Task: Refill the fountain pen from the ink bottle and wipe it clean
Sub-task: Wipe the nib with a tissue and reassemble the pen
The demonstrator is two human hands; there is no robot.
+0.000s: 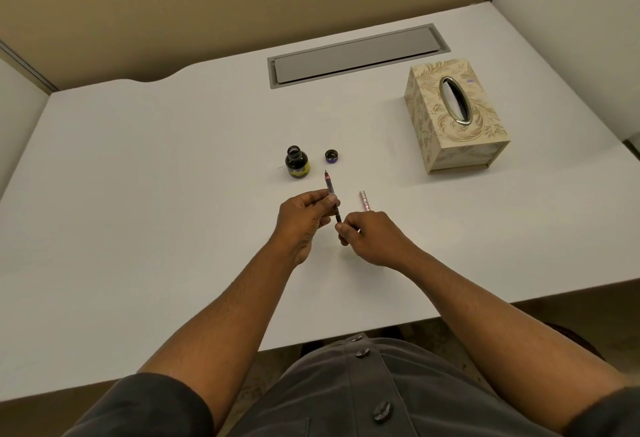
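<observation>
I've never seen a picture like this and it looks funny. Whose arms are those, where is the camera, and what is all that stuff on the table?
There is no machine here. A person wears a camera on their head, so you look down at their own two arms, as if through their eyes. That makes the picture look stretched.

The left hand and right hand together hold a thin pen with its sharp tip pointing away. The left hand grips the middle; the right hand pinches the back end.

On the white table stands a small ink bottle, open, with its cap beside it. A pinkish pen part, maybe its cover, lies near the right hand. Further right sits a tissue box. The grey strip at the back is a lid set into the table.
</observation>
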